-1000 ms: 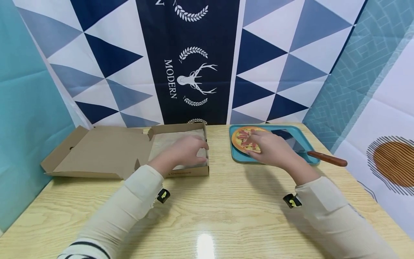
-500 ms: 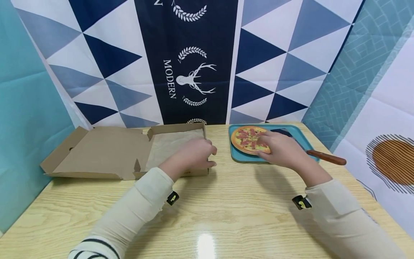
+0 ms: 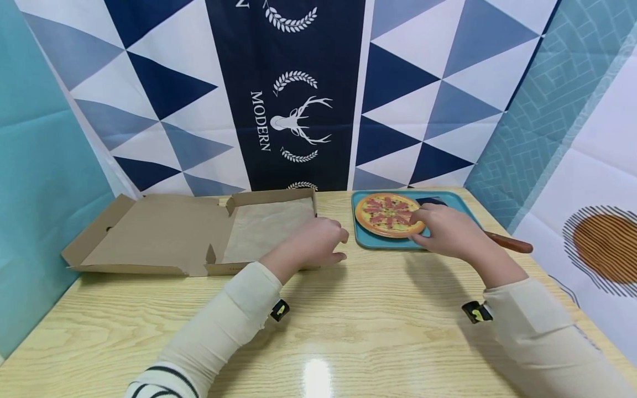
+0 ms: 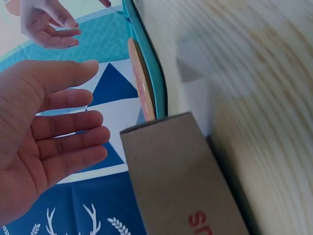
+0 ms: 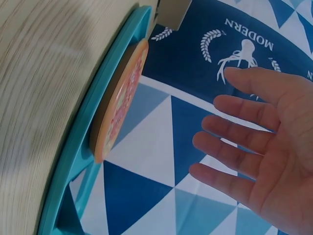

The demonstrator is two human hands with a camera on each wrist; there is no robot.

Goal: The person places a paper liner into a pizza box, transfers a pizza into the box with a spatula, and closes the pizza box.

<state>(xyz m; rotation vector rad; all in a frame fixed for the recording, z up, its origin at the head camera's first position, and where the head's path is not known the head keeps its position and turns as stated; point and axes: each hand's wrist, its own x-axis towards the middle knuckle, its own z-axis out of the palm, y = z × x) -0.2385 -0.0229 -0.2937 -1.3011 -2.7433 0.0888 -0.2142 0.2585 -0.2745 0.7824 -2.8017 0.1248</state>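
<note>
A round toy-like pizza [image 3: 385, 214] with an orange crust lies on the left part of a teal tray [image 3: 367, 242]. My right hand [image 3: 445, 229] hovers above the tray at the pizza's right edge; in the right wrist view its fingers [image 5: 234, 134] are extended and apart from the pizza [image 5: 122, 103]. Over the right wall of an opened cardboard pizza box [image 3: 271, 229] reaches my left hand [image 3: 316, 243]. Seen from the left wrist, that hand [image 4: 58, 122] has loosely extended fingers and nothing in them. A tool with a wooden handle [image 3: 510, 242] lies across the tray, partly hidden by my right hand.
Spread flat to the left is the box lid [image 3: 154, 232], and a sheet of paper [image 3: 264, 232] lines the box. Patterned cloth [image 3: 298, 99] hangs behind the wooden table [image 3: 323, 320]. Light cloths stand at both sides.
My left hand has moved right, from over the box to past its right wall. The right hand has shifted right, uncovering more of the pizza, which stays in place on the tray.
</note>
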